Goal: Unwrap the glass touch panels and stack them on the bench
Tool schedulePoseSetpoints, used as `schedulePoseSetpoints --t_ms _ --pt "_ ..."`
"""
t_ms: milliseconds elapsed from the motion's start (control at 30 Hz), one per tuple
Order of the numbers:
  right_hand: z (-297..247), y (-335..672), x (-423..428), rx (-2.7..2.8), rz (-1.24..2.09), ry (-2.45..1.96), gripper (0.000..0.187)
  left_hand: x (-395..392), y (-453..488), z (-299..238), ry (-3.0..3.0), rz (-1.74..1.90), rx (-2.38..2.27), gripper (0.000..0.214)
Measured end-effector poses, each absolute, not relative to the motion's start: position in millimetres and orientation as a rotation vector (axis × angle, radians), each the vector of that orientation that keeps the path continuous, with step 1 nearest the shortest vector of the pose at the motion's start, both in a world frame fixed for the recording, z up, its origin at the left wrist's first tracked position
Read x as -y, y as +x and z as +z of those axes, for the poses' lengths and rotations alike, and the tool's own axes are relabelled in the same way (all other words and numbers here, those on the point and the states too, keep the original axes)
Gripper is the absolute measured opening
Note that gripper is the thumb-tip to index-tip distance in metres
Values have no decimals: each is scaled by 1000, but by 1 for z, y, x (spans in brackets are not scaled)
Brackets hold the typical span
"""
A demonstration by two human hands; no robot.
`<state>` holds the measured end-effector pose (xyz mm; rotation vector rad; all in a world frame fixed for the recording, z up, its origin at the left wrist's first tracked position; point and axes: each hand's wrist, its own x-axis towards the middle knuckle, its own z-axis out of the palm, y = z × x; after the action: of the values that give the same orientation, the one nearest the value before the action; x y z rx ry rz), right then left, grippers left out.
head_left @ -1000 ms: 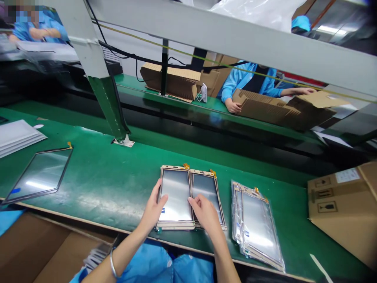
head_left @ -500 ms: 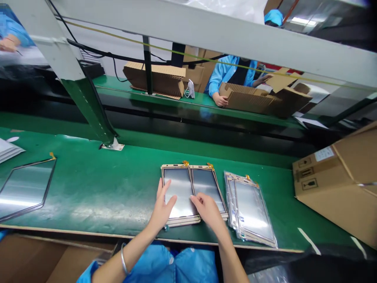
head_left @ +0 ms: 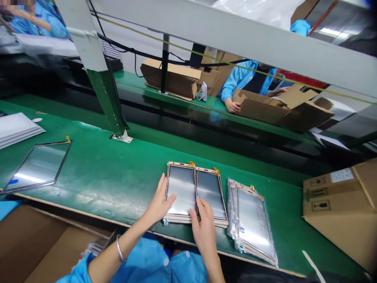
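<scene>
Two stacks of flat framed display panels lie side by side on the green bench. My left hand (head_left: 160, 202) is open at the left stack (head_left: 181, 188), its fingers stretched along the left edge and its thumb over the glass. My right hand (head_left: 205, 224) is at that stack's lower right edge, thumb and fingers apart, the fingers reaching into the seam with the right stack (head_left: 210, 192). Orange flex tabs stick out at the panels' top edges. Farther right lies a pile of panels in clear film (head_left: 253, 220).
A single panel (head_left: 38, 163) lies on the bench (head_left: 118, 177) at left, near white flat sheets (head_left: 17, 127). A carton (head_left: 338, 200) stands at right. A green and white post (head_left: 103, 86) rises behind the bench. Across from me, a co-worker's hand (head_left: 232, 105) touches an open cardboard box (head_left: 262, 108).
My view has swung, so the post and bench appear farther right. The fingers of my right hand have gone from curled together to extended along the left stack's edge. My left hand stays beside that stack.
</scene>
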<state>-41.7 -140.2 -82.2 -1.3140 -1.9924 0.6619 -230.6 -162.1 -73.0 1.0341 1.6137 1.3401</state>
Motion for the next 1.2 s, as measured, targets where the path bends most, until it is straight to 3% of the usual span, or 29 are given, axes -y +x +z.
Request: schedulePoseSetpoints --t_ms 333,567,800,1000,1200 --pt "-83 -37 135 1873 903 -1263 44 137 -215 -26 706 1292 -1251 78" --pt "-56 -23 109 1398 1554 -1194 54 153 -228 2 540 1110 -1032 61" --pt "-10 -10 73 1413 1881 -1094 69 210 -236 7 601 860 -967 56" --pt "12 -4 89 1576 1743 -1126 48 217 -237 -2 684 783 -947 55" --pt "-6 8 113 1822 1337 -1185 39 215 -243 9 834 674 -964 57"
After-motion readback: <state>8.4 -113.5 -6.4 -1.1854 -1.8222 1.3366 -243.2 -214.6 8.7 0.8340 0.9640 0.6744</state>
